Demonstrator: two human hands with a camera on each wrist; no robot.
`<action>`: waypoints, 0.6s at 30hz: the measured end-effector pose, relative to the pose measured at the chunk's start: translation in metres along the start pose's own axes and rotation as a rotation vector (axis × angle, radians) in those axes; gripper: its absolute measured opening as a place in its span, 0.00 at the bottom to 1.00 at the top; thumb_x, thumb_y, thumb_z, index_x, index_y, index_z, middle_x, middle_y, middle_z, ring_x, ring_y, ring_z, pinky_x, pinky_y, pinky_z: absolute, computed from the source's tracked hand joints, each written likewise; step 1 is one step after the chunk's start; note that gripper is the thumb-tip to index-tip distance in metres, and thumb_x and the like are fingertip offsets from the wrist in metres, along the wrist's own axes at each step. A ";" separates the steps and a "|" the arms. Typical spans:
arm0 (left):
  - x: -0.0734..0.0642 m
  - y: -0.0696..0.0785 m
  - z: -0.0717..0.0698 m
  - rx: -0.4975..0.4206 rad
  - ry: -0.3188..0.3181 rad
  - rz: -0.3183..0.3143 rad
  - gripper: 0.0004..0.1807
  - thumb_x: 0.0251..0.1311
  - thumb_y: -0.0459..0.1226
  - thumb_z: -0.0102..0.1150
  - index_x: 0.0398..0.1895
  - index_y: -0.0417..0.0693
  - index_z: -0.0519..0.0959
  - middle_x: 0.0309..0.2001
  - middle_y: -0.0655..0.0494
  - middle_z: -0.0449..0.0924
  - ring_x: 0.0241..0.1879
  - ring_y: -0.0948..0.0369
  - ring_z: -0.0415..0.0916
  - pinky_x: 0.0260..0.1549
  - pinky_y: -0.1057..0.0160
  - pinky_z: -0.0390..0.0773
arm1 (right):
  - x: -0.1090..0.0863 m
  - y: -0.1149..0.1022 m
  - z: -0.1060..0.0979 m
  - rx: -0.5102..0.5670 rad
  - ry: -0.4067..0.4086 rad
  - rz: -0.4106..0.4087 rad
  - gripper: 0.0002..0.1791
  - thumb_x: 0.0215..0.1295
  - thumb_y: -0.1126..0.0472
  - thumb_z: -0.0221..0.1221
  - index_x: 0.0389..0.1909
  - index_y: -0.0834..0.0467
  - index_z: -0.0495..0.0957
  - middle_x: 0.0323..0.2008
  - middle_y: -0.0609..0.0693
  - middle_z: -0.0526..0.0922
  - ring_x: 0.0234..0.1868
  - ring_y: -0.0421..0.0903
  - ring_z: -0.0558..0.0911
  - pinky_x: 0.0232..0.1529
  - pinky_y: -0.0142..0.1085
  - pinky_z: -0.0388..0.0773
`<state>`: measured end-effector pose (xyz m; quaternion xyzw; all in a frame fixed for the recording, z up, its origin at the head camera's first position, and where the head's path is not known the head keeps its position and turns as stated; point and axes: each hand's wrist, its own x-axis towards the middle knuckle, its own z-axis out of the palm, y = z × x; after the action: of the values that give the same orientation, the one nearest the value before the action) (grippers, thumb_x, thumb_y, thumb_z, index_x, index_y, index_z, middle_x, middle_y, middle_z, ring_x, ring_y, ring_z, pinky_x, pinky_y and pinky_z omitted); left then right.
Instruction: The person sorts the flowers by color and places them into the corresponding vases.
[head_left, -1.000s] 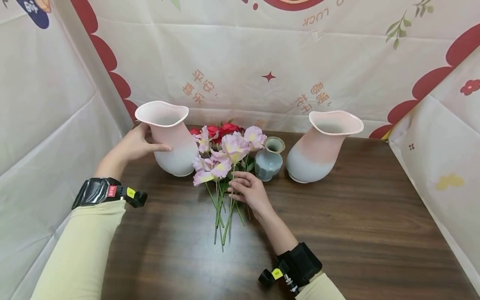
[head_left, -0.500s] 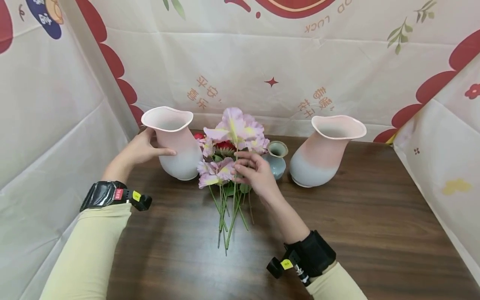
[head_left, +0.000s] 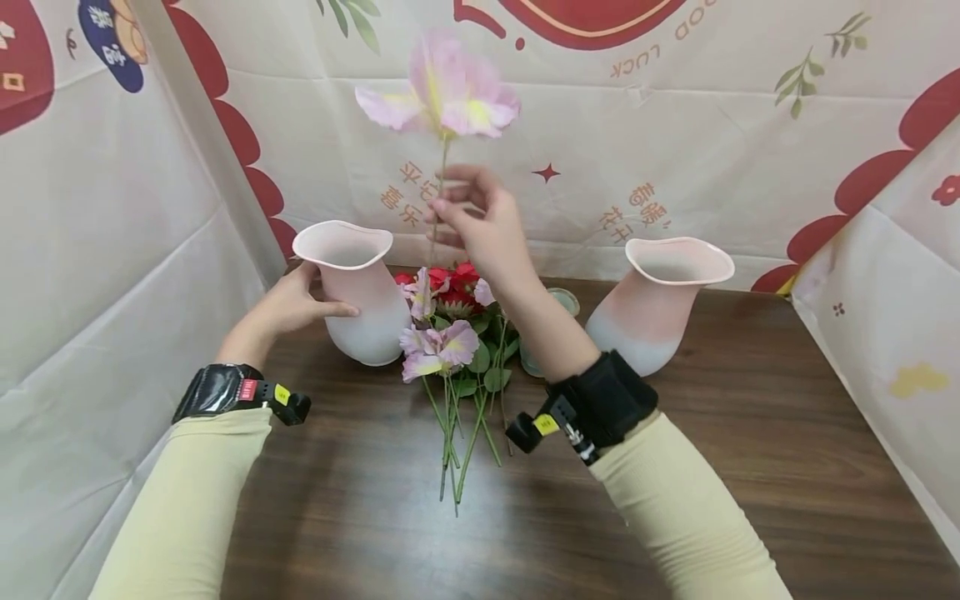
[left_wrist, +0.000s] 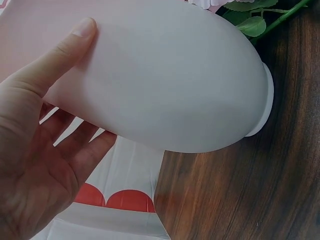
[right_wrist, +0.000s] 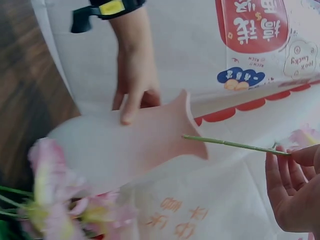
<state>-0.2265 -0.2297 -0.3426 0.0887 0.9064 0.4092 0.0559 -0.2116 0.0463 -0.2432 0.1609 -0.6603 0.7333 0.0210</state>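
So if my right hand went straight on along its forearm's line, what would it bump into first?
Likely the white printed cloth backdrop; the pale pink, thin stemmed flower would travel along in your right hand. How far off the cloth hangs, the pictures leave unclear.

The wavy mouth of the pink-and-white ceramic vase (head_left: 369, 310) left of centre gapes upward, unblocked, but my left fingers (head_left: 336, 309) take up its left flank. On its right side, a low heap of lilac-yellow and red leafy flowers (head_left: 441, 345) leaves me no easy pass. My right forearm (head_left: 551, 329) crosses in front of the small blue-green vase (head_left: 567, 299), with the twin pink-and-white vase (head_left: 654, 312) just to its right. I have bare brown wood-grain worktop (head_left: 795, 467) at lower right; printed white cloth (head_left: 675, 133) walls the back.
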 end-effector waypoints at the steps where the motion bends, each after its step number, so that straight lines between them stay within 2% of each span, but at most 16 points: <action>1: 0.000 0.000 0.000 -0.001 0.000 0.002 0.54 0.52 0.43 0.76 0.76 0.43 0.51 0.73 0.39 0.60 0.72 0.39 0.60 0.69 0.38 0.64 | 0.005 -0.004 0.004 0.003 -0.002 -0.025 0.19 0.69 0.71 0.56 0.60 0.63 0.71 0.38 0.51 0.79 0.38 0.46 0.84 0.44 0.39 0.86; 7: 0.001 -0.001 -0.001 -0.010 0.004 0.015 0.53 0.52 0.41 0.76 0.76 0.42 0.51 0.73 0.39 0.60 0.72 0.39 0.61 0.69 0.39 0.64 | 0.026 -0.015 0.025 -0.022 -0.040 -0.153 0.16 0.70 0.69 0.57 0.57 0.61 0.73 0.36 0.52 0.80 0.39 0.51 0.85 0.44 0.41 0.86; 9: 0.002 -0.002 0.000 -0.013 0.006 0.017 0.53 0.53 0.41 0.75 0.76 0.43 0.51 0.73 0.39 0.60 0.72 0.40 0.61 0.69 0.39 0.65 | 0.031 -0.017 0.031 -0.030 -0.048 -0.183 0.16 0.70 0.69 0.56 0.56 0.61 0.73 0.36 0.53 0.80 0.39 0.50 0.85 0.45 0.40 0.86; 18: 0.003 -0.002 0.002 -0.018 0.004 0.026 0.52 0.52 0.41 0.75 0.76 0.44 0.52 0.73 0.41 0.61 0.72 0.40 0.61 0.68 0.39 0.65 | 0.047 -0.013 0.053 -0.035 -0.057 -0.242 0.15 0.70 0.70 0.55 0.56 0.61 0.72 0.35 0.52 0.78 0.36 0.46 0.84 0.45 0.38 0.86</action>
<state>-0.2291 -0.2292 -0.3455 0.0991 0.9017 0.4180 0.0498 -0.2419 -0.0126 -0.2137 0.2598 -0.6490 0.7090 0.0933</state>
